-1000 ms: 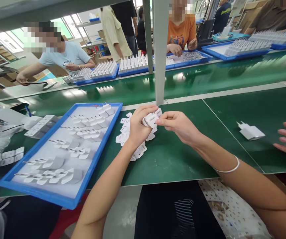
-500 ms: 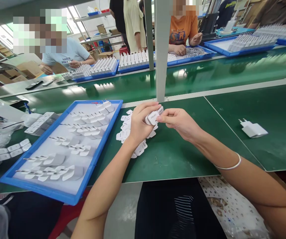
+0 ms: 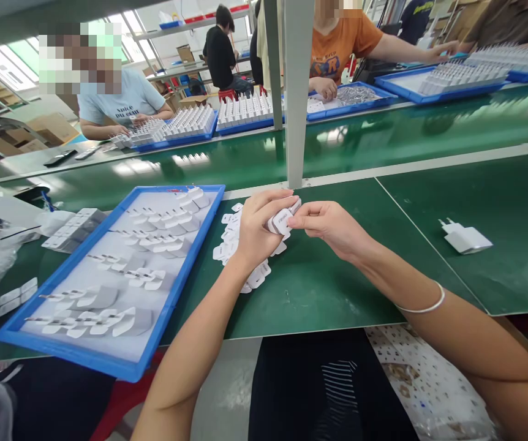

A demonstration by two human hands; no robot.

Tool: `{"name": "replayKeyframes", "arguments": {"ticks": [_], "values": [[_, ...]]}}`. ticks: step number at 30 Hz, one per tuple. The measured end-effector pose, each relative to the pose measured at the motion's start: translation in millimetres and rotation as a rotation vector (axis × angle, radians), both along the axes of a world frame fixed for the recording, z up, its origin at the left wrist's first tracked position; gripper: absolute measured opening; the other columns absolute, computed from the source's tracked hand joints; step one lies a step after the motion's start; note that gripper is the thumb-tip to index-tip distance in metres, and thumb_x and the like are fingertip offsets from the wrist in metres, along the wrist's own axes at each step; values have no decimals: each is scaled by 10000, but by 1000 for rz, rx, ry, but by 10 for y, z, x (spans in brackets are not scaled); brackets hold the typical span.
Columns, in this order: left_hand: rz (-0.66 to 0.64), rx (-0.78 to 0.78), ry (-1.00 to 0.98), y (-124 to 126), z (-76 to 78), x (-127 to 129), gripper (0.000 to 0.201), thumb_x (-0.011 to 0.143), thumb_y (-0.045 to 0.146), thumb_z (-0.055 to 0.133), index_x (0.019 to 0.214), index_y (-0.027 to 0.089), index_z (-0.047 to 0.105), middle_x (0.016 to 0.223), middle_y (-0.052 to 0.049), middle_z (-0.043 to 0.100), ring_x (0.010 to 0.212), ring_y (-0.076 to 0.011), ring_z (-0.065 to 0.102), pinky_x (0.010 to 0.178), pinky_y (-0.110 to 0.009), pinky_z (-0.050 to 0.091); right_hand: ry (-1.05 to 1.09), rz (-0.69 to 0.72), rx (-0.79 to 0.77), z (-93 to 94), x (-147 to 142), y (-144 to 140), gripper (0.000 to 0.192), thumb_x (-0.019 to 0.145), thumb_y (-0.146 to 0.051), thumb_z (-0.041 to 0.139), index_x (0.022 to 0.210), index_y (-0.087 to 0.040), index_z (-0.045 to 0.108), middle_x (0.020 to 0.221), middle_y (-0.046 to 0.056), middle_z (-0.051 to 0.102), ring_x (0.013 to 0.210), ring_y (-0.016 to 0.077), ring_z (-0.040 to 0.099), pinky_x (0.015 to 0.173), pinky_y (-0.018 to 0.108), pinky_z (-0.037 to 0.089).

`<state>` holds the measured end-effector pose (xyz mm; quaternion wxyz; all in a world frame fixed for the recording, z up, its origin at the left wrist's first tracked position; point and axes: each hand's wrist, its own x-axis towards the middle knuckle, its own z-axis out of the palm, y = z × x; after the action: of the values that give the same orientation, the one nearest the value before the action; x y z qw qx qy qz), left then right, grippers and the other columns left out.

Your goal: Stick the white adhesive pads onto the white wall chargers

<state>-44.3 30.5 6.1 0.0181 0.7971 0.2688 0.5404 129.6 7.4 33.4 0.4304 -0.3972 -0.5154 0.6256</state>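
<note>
You sit at a long green work table (image 3: 319, 294), and behind it a shiny green conveyor belt (image 3: 383, 138) runs from left to right, with a grey post (image 3: 297, 92) standing at its near edge in front of you. On the far side of the belt, other people work at blue trays filled with upright white parts (image 3: 245, 113). On your left, a large blue tray (image 3: 108, 361) lies on the table, and in it white chargers (image 3: 154, 236) are laid down in loose rows on a pale sheet. Just right of this tray, a small heap of white labels (image 3: 230, 242) lies on the table, partly under your left wrist. More to the right and well apart from your hands, one single white charger (image 3: 465, 237) lies alone on the table with its prongs pointing left. Your left hand (image 3: 257, 233) is closed around a small white charger (image 3: 281, 219), which you hold above the heap of labels, with your fingers curled over its top. Your right hand (image 3: 331, 226) meets it from the right side, and its thumb and forefinger are pressed together in a pinch at the end of this charger; what they pinch is too small to tell. On your right forearm there is a thin silver bracelet (image 3: 422, 306).
</note>
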Motion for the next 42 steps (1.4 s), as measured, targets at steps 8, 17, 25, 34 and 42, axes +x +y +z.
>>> {"name": "replayKeyframes", "arguments": {"ticks": [8,17,25,34,42], "values": [[27,17,40,-13,2,0,217,889,256,710,1106,258,700,1159,-61,731,1069,-206,696,890,-377,560,4,1,-36,26,-2,-6,331,653,-351,879,555,-170,619,608,-45,447,585,83,270,587,321,135],[45,14,58,-26,5,4,203,901,265,690,1103,267,700,1165,-52,731,1072,-207,692,897,-380,549,12,-12,-19,-21,-7,7,369,611,-410,910,565,-173,630,620,-30,467,596,92,272,574,308,143],[43,35,52,-14,-15,11,217,891,223,692,1106,253,696,1158,-62,730,1068,-213,695,890,-379,550,23,-50,-12,-38,-37,-13,408,625,-400,900,539,-171,573,587,-43,412,583,87,267,570,303,148],[77,-12,39,-35,-28,42,197,900,235,686,1095,253,706,1153,-51,734,1058,-203,695,891,-372,561,20,-92,63,-68,-75,-51,401,682,-346,854,525,-180,524,579,-44,409,571,87,293,556,297,190],[76,-60,-21,-59,-43,85,200,876,247,719,1075,254,716,1149,-47,735,1066,-210,690,923,-394,558,-14,-126,120,-64,-97,-67,515,674,-430,866,509,-191,442,553,-50,380,567,93,315,560,296,214]]}}
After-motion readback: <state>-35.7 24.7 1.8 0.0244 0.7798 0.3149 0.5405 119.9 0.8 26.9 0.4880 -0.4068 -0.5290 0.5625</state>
